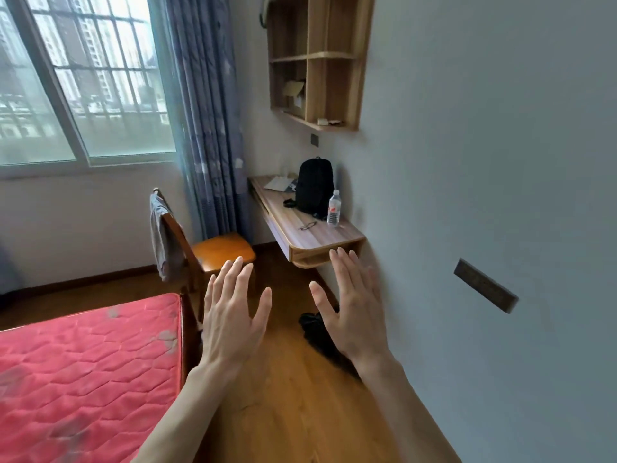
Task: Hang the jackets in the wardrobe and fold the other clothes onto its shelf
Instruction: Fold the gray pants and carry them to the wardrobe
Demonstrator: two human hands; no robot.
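Reaching forward over the wooden floor, the left hand and right hand are both held flat with fingers spread, backs to the camera, gripping nothing and touching nothing.

On the wall, a wooden shelf unit holds an opened cardboard box in a lower compartment and scraps of paper on its bottom board. Below it, a wall-mounted desk carries a black backpack standing upright, a water bottle just beside it, glasses and some papers.

A grey garment hangs draped over the back of a wooden chair, long axis vertical, near the red mattress. A dark crumpled garment lies on the floor by the wall, partly hidden behind the right hand, stretching towards the camera.
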